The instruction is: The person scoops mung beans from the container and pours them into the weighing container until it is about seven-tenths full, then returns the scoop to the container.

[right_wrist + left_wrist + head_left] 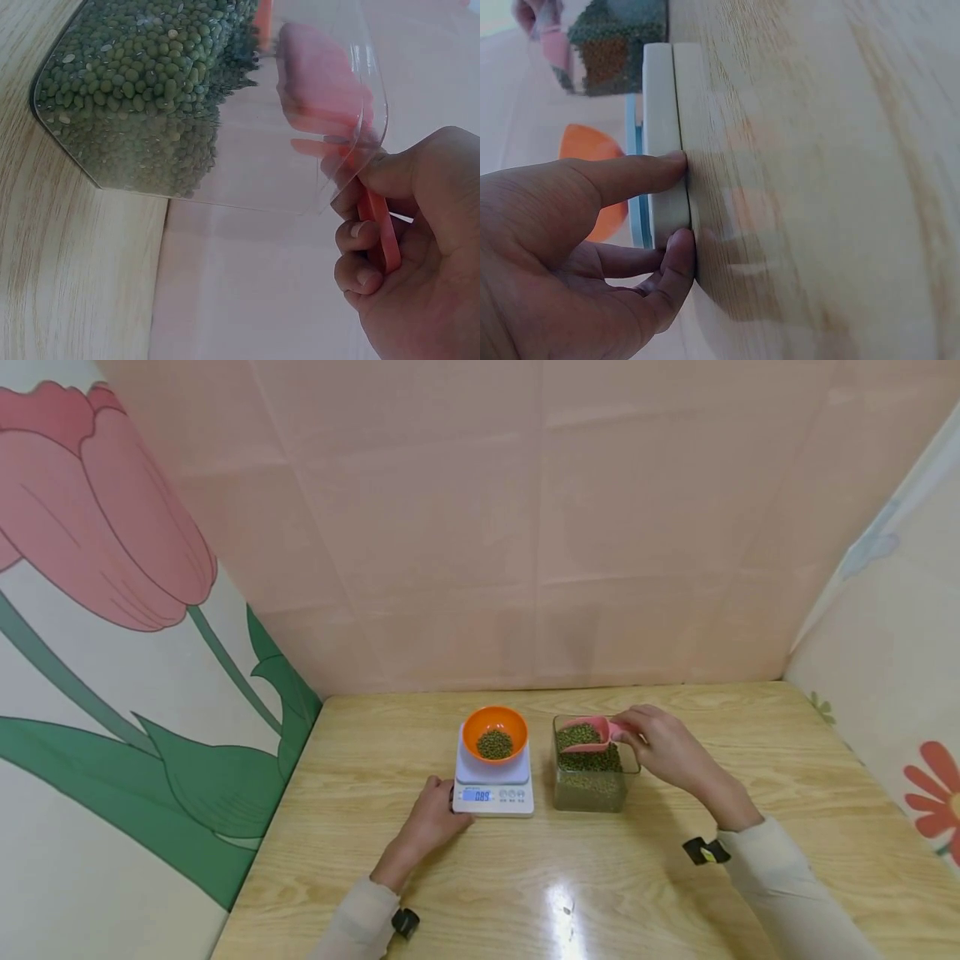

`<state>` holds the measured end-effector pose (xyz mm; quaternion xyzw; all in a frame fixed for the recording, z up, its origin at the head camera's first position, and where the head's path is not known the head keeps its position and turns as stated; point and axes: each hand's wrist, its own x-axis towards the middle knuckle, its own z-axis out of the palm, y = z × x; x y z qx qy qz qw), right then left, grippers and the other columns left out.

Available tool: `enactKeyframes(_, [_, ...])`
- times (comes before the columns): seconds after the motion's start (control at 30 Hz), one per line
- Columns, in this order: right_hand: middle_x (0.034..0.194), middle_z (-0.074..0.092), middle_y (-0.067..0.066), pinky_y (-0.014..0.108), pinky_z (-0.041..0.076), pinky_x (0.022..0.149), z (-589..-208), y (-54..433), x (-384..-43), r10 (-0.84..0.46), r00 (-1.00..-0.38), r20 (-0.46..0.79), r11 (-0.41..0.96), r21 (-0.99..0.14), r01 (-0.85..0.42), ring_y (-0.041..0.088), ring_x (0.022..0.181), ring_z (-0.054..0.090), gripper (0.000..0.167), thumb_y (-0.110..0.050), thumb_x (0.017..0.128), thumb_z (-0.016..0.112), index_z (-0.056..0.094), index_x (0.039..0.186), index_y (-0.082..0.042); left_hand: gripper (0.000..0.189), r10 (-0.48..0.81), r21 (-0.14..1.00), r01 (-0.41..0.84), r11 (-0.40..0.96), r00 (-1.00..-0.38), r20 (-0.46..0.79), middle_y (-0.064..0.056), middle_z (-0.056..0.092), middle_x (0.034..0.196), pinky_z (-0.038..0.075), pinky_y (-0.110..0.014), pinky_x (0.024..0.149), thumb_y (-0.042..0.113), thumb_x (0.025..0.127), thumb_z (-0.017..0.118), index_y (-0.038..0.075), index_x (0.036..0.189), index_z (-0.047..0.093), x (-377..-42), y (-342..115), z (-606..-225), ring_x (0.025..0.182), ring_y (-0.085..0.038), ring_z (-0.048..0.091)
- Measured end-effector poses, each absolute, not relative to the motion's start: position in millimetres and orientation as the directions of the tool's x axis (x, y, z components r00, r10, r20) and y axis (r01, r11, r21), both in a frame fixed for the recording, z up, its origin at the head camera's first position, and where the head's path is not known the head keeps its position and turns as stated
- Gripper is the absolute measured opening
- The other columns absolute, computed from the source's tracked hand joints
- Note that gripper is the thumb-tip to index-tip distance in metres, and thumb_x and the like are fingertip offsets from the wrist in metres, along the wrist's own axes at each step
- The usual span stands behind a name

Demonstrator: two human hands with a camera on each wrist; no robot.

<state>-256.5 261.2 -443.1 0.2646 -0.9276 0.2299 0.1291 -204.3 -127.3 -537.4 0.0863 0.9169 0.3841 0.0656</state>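
An orange bowl (495, 716) with green mung beans (495, 744) in it stands on a white kitchen scale (492, 776), whose lit display shows digits like 0.89. My left hand (435, 814) grips the scale's near left corner, thumb along the front edge and fingers bent at the side. To the right is a clear plastic container (589, 799), partly filled with mung beans (142, 82). My right hand (666, 747) holds a pink scoop (598, 727) by its handle (382, 232), fingers curled round it. The scoop lies within the container's opening, above its beans, and carries beans.
All of it stands on a wood-grain table (390, 735) that meets a pink-covered wall (450, 568) at the back. A tulip mural (142, 527) covers the left wall. Dark straps (707, 852) sit at both cuffs.
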Motion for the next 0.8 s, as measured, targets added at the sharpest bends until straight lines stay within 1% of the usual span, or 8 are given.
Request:
enactKeyframes(0.13, [0.113,0.075,0.019,0.056,0.056,0.087,-441.8,262.3,-255.4,-0.412,-0.844,0.343,0.759,-0.383,-0.526,0.037,0.103,0.069,0.021,-0.007,0.102,0.07,0.075,0.12,0.003,0.047,0.202,0.716,0.097,0.691,-0.977,-0.063,-0.006,0.062,0.107,0.044,-0.033,0.084,0.011,0.089,0.084,0.003,0.133,0.07,-204.3,-126.8,-537.8,0.097,-0.02,0.044])
enactKeyframes(0.3, [0.111,0.075,0.018,0.052,0.054,0.081,-442.2,265.0,-255.1,-0.39,-0.854,0.345,0.757,-0.407,-0.511,0.032,0.097,0.067,0.021,-0.012,0.104,0.068,0.075,0.118,0.002,0.046,0.2,0.718,0.089,0.691,-0.977,-0.072,-0.006,0.06,0.107,0.045,-0.033,0.084,0.011,0.09,0.084,0.004,0.133,0.07,-203.6,-126.6,-537.4,0.097,-0.02,0.043])
enactKeyframes(0.5, [0.106,0.075,0.016,0.047,0.051,0.077,-443.2,268.1,-255.5,-0.383,-0.842,0.379,0.757,-0.393,-0.522,0.027,0.09,0.064,0.019,-0.01,0.103,0.069,0.076,0.116,0.002,0.046,0.198,0.726,0.08,0.683,-0.977,-0.078,-0.007,0.059,0.108,0.045,-0.034,0.084,0.011,0.091,0.083,0.002,0.134,0.069,-202.5,-126.9,-536.2,0.097,-0.02,0.044])
enactKeyframes(0.7, [0.104,0.075,0.015,0.045,0.05,0.075,-444.3,269.0,-256.6,-0.383,-0.831,0.403,0.754,-0.383,-0.533,0.024,0.087,0.062,0.017,-0.007,0.101,0.071,0.076,0.114,0.003,0.046,0.196,0.718,0.087,0.69,-0.978,-0.069,-0.005,0.063,0.108,0.044,-0.033,0.084,0.011,0.091,0.083,0.004,0.134,0.07,-202.7,-127.0,-536.7,0.098,-0.019,0.043])
enactKeyframes(0.8, [0.104,0.075,0.014,0.045,0.051,0.075,-445.1,268.7,-257.4,-0.376,-0.835,0.401,0.755,-0.39,-0.527,0.024,0.088,0.063,0.016,-0.007,0.101,0.071,0.076,0.113,0.002,0.045,0.2,0.71,0.103,0.696,-0.978,-0.054,-0.006,0.065,0.107,0.045,-0.033,0.083,0.01,0.089,0.084,0.003,0.132,0.071,-203.4,-126.5,-536.2,0.097,-0.019,0.044])
